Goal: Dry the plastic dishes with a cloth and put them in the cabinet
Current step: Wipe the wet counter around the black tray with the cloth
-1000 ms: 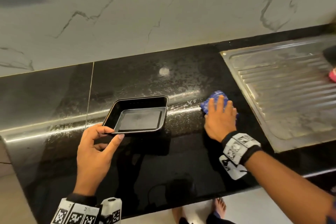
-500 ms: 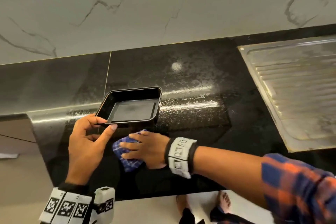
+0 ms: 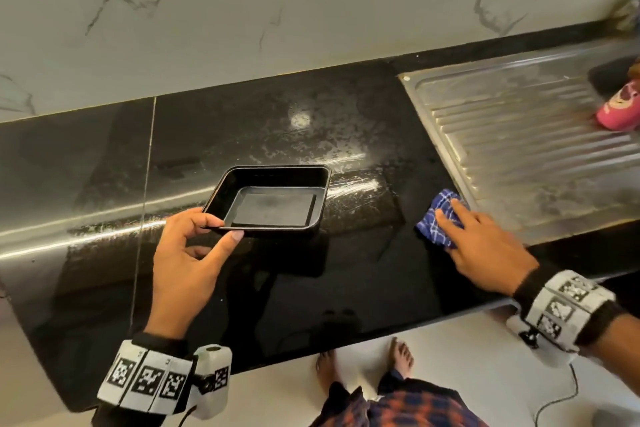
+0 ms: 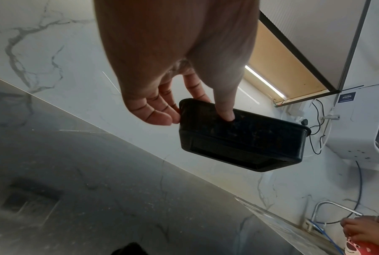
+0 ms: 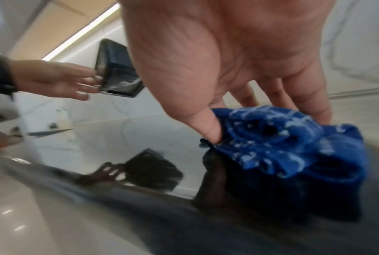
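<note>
A black rectangular plastic tray (image 3: 273,210) is held a little above the black counter (image 3: 311,288), open side up. My left hand (image 3: 221,229) pinches its near left corner, thumb on the outer wall. From the left wrist view, the tray (image 4: 242,138) shows its underside and my left hand (image 4: 203,113) grips its end. To the right, my right hand (image 3: 460,229) holds a bunched blue checked cloth (image 3: 433,225) down on the counter beside the drainboard. In the right wrist view the thumb digs into the cloth (image 5: 282,143), fingers over its far side.
A ribbed steel drainboard (image 3: 536,149) fills the right. At its far end another person's hand (image 4: 362,231) holds a pink cup (image 3: 620,107). A marble wall (image 3: 311,10) backs the counter. A wall cabinet (image 4: 304,34) hangs overhead, a tap (image 4: 328,207) to the right.
My right hand swept the cloth left across the counter to just below the tray, then back right to the drainboard's edge. My left hand kept the tray raised.
</note>
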A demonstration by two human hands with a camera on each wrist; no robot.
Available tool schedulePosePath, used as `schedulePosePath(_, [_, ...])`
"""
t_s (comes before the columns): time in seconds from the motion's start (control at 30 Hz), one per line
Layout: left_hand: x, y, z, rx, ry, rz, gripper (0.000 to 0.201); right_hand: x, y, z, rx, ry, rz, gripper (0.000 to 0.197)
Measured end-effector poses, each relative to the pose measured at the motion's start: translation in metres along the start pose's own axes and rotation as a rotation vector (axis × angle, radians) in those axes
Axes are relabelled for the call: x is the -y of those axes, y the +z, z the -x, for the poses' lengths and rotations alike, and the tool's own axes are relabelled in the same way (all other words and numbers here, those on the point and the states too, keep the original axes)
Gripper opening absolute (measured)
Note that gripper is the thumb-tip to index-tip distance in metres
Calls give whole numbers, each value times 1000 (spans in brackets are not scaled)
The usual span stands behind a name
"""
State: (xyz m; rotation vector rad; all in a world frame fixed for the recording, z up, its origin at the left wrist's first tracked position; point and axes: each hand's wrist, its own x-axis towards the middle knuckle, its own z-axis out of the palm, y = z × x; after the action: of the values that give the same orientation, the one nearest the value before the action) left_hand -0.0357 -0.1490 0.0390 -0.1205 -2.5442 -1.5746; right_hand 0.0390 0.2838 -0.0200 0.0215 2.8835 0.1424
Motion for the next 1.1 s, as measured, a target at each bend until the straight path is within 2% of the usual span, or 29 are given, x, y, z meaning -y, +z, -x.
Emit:
schedulePosePath(0.1, [-2,2,1,13,17,-11,24,46,0,20,-16,-30,-24,70])
schedulePosePath(0.17, [0,0,3,5,20,-6,23,89,2,19,-75,-147,-51,62])
schedulePosePath(0.27, [3,-9,7,-13,7,-7,23,170,-1,0,-64,-471,-128,65])
schedulePosePath(0.37, [4,-24,12,-40,3,-38,23,253,-24,-11,-21,-872,-234,54])
schedulePosePath(0.43, [5,-36,15,-49,-10,-54,24,301,-49,-8,65,-1085,-144,57])
schedulePosePath(0.5, [8,-47,19,-49,-26,-52,26,337,-61,-5,97,-1208,29,66])
schedulePosePath(0.57, [10,-56,23,-44,-33,-64,28,348,-55,-7,117,-1258,109,71])
schedulePosePath(0.67, [17,-59,29,-49,-31,-101,29,317,-42,-11,57,-1300,44,67])
schedulePosePath(0.77, [20,-49,32,-40,-51,-82,27,254,-35,-3,71,-1237,-124,65])
schedulePosePath(0.87, [17,-30,33,-5,-73,-73,26,175,-28,13,66,-1066,-187,58])
schedulePosePath(1.0, [11,2,29,64,-88,-62,25,73,-21,43,37,-793,-310,37])
schedulePosePath(1.1, [3,29,24,120,-79,-77,25,14,-23,58,-19,-599,-416,23])
